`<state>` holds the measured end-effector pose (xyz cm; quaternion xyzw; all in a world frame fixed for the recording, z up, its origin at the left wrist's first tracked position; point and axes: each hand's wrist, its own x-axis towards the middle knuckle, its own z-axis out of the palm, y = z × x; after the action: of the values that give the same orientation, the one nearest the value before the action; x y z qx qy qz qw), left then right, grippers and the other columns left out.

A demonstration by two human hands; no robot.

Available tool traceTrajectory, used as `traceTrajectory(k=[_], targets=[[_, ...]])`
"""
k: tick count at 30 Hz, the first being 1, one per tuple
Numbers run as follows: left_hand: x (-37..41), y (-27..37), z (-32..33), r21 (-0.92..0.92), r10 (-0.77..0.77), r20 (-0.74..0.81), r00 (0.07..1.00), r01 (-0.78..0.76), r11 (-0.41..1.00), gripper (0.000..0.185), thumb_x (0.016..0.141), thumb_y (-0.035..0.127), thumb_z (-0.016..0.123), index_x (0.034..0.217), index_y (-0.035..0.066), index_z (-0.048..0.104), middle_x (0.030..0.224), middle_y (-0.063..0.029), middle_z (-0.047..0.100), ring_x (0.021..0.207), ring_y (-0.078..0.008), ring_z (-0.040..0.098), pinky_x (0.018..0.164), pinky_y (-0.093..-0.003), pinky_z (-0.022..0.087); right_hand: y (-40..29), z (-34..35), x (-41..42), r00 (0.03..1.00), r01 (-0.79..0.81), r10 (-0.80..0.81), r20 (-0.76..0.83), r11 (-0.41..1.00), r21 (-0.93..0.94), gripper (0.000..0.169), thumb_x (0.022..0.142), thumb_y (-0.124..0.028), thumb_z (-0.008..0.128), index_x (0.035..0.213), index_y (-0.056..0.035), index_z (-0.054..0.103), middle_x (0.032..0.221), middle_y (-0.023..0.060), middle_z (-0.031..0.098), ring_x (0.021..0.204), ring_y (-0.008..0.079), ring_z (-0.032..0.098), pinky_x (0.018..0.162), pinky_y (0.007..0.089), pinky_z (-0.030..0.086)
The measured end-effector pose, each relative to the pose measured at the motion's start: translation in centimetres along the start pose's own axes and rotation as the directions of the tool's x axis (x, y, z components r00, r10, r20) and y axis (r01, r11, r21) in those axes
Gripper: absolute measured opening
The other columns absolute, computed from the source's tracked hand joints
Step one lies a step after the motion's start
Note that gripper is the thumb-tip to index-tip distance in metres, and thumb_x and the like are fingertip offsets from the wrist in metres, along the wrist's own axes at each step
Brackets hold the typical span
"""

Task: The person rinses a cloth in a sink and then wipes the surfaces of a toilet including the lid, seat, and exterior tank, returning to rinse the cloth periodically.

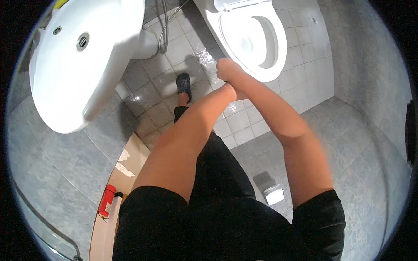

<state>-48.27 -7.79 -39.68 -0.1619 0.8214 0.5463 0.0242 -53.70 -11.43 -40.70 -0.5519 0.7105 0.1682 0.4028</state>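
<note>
Both of my arms reach forward over the wet floor, crossing at the wrists in front of the white toilet. My right hand is curled into a fist just beside the front left of the bowl. A small dark bit shows beneath it, but whether the fingers hold anything is hidden. My left hand lies under the right wrist, mostly covered, so its fingers and anything in them cannot be seen. The toilet's lid is raised, and water stands in the bowl.
A white pedestal washbasin juts out at left. A grey flexible hose hangs to the shiny tile floor. My foot wears a black clog. A metal paper holder is at lower right; a red fire extinguisher is at lower left.
</note>
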Motion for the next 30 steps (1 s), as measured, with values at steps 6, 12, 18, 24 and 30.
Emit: traceTrajectory(k=[6,12,18,24,30], targets=[[-2.7,-2.6,1.9,0.767,0.269,0.527,0.806,-0.588,0.257,0.026,0.071,0.019,0.060,0.095,0.011,0.061,0.116,-0.0057,0.053,0.111,-0.0219,0.048,0.095,-0.0339,0.037,3.1,1.3,-1.0,0.991,-0.105,0.133,-0.027,0.874,0.475,0.024,0.075,-0.023,0.064,0.090,-0.0035,0.065,0.091,0.0154,0.065,0.076,0.0319,0.063,0.069,0.0408,0.052],[-6.9,-2.7,-3.5,0.470,0.393,-0.219,0.893,-0.256,0.845,0.028,0.073,0.012,0.056,0.101,0.011,0.055,0.111,-0.0096,0.052,0.108,-0.0290,0.048,0.097,-0.0396,0.038,6.3,3.2,-4.6,0.978,-0.201,0.085,0.192,0.115,0.973,0.034,0.081,-0.042,0.065,0.093,-0.0107,0.058,0.092,0.0019,0.059,0.081,0.0169,0.057,0.073,0.0343,0.048],[-5.4,-6.4,-3.4,-0.401,-0.574,-0.594,0.564,0.410,0.819,0.046,0.091,0.042,0.048,0.115,0.003,0.052,0.113,-0.0169,0.052,0.103,-0.0293,0.052,0.089,-0.0361,0.041,7.4,5.3,-7.6,0.995,0.075,-0.091,-0.047,0.344,0.936,0.049,0.069,-0.023,0.078,0.107,-0.0096,0.049,0.106,0.0042,0.052,0.103,0.0196,0.049,0.088,0.0329,0.041],[-1.7,-4.1,-1.8,-0.839,-0.569,-0.089,0.818,0.247,0.485,0.062,0.090,0.054,0.043,0.132,0.009,0.041,0.127,-0.0093,0.046,0.119,-0.0186,0.041,0.096,-0.0344,0.035,7.5,7.9,-5.3,0.823,0.309,0.143,-0.549,0.699,0.645,0.059,0.060,-0.026,0.082,0.104,-0.0056,0.049,0.112,0.0168,0.049,0.105,0.0320,0.045,0.090,0.0406,0.038],[2.2,-5.2,-3.4,-0.593,-0.624,-0.377,0.684,0.339,0.730,0.064,0.091,0.052,0.040,0.125,-0.001,0.046,0.120,-0.0189,0.053,0.110,-0.0283,0.050,0.096,-0.0333,0.035,7.8,4.6,-3.7,0.771,0.029,0.502,-0.392,0.588,0.809,0.020,0.076,-0.012,0.058,0.090,-0.0022,0.047,0.061,0.0122,0.053,0.056,0.0227,0.052,0.054,0.0332,0.042]])
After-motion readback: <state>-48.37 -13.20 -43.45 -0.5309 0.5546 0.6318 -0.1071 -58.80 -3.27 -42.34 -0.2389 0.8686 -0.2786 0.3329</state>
